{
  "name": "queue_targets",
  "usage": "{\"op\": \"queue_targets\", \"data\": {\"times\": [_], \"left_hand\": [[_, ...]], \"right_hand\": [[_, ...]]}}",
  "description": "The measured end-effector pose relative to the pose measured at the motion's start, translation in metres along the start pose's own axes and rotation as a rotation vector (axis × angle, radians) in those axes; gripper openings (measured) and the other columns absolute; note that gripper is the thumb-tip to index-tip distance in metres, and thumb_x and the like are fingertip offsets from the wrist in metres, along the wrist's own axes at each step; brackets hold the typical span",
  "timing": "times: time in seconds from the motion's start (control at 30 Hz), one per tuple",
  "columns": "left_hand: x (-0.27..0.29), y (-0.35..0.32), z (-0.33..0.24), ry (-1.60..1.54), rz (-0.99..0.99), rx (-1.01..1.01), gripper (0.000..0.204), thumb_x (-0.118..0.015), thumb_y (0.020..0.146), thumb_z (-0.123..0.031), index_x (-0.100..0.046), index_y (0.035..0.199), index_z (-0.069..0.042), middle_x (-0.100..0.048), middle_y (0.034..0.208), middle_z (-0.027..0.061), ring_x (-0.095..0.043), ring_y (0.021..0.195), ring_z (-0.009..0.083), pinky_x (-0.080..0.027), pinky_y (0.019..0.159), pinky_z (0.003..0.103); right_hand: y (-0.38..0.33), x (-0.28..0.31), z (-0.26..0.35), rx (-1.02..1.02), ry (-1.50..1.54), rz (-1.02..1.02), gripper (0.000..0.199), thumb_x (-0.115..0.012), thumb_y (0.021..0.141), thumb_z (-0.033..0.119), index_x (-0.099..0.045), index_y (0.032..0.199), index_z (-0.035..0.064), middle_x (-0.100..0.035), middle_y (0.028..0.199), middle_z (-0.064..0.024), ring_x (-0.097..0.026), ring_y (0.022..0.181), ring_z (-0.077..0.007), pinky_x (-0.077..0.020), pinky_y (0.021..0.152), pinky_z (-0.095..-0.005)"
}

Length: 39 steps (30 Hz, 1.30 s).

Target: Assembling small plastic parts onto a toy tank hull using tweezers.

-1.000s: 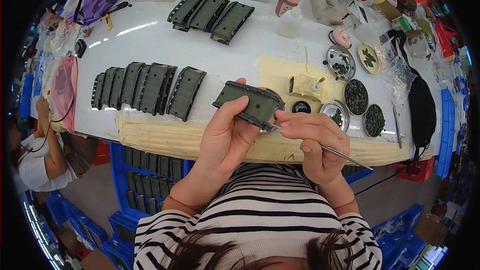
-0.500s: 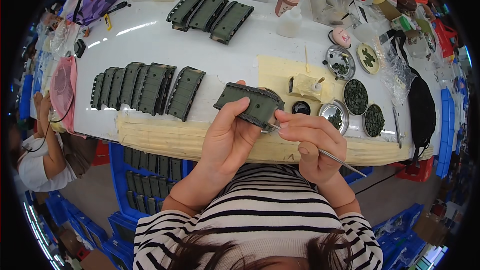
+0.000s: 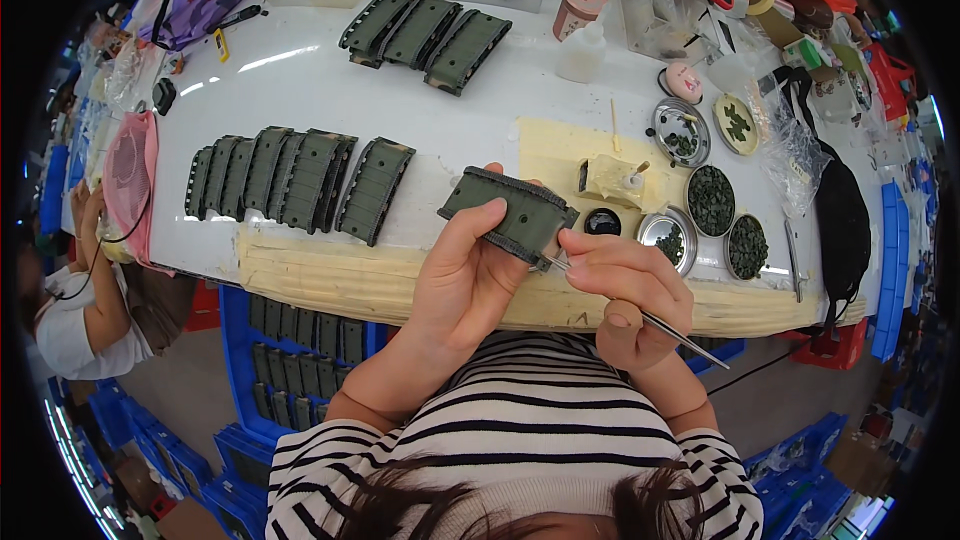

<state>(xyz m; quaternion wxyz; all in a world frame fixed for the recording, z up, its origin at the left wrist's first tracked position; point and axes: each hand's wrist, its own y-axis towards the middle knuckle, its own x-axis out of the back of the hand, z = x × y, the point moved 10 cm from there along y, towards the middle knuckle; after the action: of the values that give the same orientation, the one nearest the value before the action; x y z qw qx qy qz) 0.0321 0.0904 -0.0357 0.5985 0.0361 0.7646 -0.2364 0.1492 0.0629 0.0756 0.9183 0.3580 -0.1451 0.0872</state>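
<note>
With the clock centred on the held green panel, which is over the front part of the desk, five round containers of dark green bits lie to its right. At three o'clock are a larger tin and a smaller tin, both well filled, and a shiny dish partly filled; at two o'clock, a second shiny dish holds a loose cluster and a cream dish some flat bits. One black pot sits at three, nearer the panel. One white bottle and one pink canister stand at one o'clock. Three panels lie at eleven; the row at nine overlaps too closely to count, with one single panel just apart. At eight, below the desk, a blue crate holds more panels. The left hand, at seven, has its grip around the held panel, thumb on top. The right hand, at four, has its grip narrowed on one slim metal tool, its tip at the panel's near right corner, though contact cannot be told.
</note>
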Motion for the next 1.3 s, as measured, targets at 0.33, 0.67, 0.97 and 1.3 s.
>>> {"op": "queue_targets", "data": {"times": [0.33, 0.67, 0.97, 1.3], "left_hand": [[-0.0032, -0.0019, 0.0069, -0.148, 0.022, 0.04, 0.032, -0.048, 0.094, -0.006, -0.048, 0.125, -0.009, -0.055, 0.125, 0.0137, -0.058, 0.114, 0.0233, -0.059, 0.088, 0.038], [-0.0041, -0.0024, 0.0016, -0.071, 0.031, 0.0, 0.032, -0.049, 0.093, -0.005, -0.048, 0.124, -0.009, -0.054, 0.123, 0.0138, -0.058, 0.113, 0.0224, -0.059, 0.087, 0.034], [-0.0018, -0.0004, 0.0031, -0.059, 0.045, 0.034, 0.033, -0.05, 0.092, -0.007, -0.047, 0.126, -0.006, -0.055, 0.123, 0.0156, -0.058, 0.113, 0.0258, -0.055, 0.093, 0.039], [-0.0036, -0.0008, 0.0024, -0.079, 0.055, 0.032, 0.033, -0.05, 0.092, -0.006, -0.048, 0.125, -0.007, -0.055, 0.123, 0.0156, -0.058, 0.112, 0.0261, -0.055, 0.092, 0.039]], "right_hand": [[-0.0006, -0.0019, 0.006, 0.048, -0.021, -0.031, 0.02, -0.051, 0.088, 0.01, -0.065, 0.095, -0.0026, -0.065, 0.094, -0.0166, -0.068, 0.092, -0.0305, -0.0565, 0.075, -0.0349], [0.0006, -0.0013, 0.0007, -0.042, 0.019, -0.012, 0.027, -0.048, 0.097, 0.019, -0.064, 0.096, -0.0019, -0.065, 0.098, -0.0172, -0.067, 0.093, -0.0293, -0.0558, 0.076, -0.0342], [-0.0006, 0.0007, 0.003, 0.038, 0.078, -0.01, 0.025, -0.055, 0.095, 0.021, -0.065, 0.102, -0.0016, -0.066, 0.102, -0.0182, -0.068, 0.093, -0.0286, -0.0551, 0.076, -0.033], [-0.0012, -0.0021, 0.0066, 0.053, -0.006, 0.001, 0.021, -0.06, 0.083, 0.004, -0.066, 0.101, -0.0025, -0.066, 0.1, -0.0175, -0.067, 0.094, -0.029, -0.0548, 0.076, -0.0319]]}}
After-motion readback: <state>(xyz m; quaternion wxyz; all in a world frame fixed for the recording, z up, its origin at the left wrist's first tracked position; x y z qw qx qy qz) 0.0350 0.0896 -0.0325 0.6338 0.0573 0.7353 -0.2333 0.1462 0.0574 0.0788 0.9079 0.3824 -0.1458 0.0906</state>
